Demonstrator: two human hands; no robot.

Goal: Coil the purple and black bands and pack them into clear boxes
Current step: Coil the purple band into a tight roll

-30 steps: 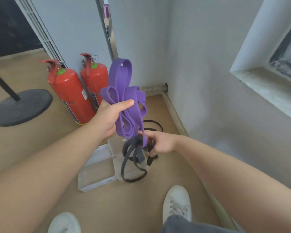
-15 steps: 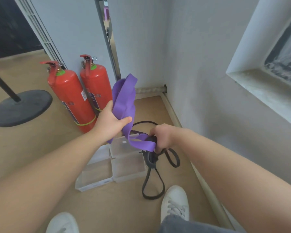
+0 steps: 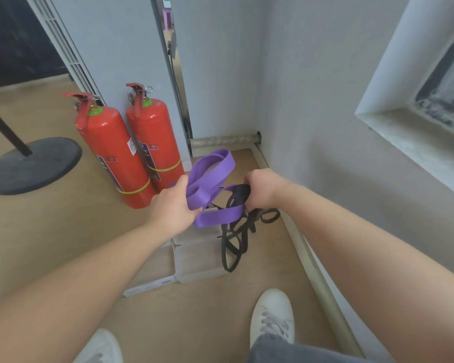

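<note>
- The left hand (image 3: 172,209) is clenched round the purple band (image 3: 211,174); its loops rise above and to the right of the fist; one flat length runs below toward the other hand
- The right hand (image 3: 260,191) grasps the black band (image 3: 232,244), bunched at the fingers beside the purple end; black loops hang beneath the fist
- Both bands are above the two clear boxes (image 3: 194,260) on the floor (image 3: 63,244); the lowest black loop reaches the right box's edge; contact cannot be told

Two extinguishers (image 3: 110,153) sit left of centre by the wall (image 3: 116,48), boxes (image 3: 197,258) on the floor (image 3: 50,231) mid-frame, shoe (image 3: 271,315) lower right, stand base (image 3: 32,163) far left.
</note>
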